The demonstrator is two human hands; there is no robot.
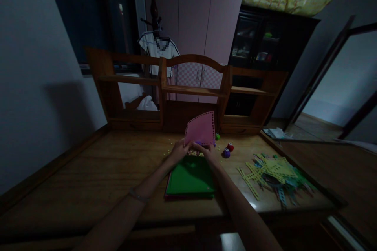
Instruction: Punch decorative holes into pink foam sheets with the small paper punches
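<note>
A pink sheet (200,128) with a row of small holes along its edges stands raised between my hands. My left hand (180,151) pinches its lower left corner. At the lower edge, my right hand (207,151) has its fingers closed on the same sheet. A small purple patch shows beside the right thumb; what it is I cannot make out. Below my hands lies a stack of sheets with a green sheet (191,178) on top. Small pale bits are scattered on the desk around my hands, partly hidden by them.
Small purple (226,153), red (230,147) and green (217,136) round objects sit right of my hands. A heap of yellow and green perforated strips (273,172) covers the desk's right side. Wooden shelves (194,91) rise along the back of the desk (97,168).
</note>
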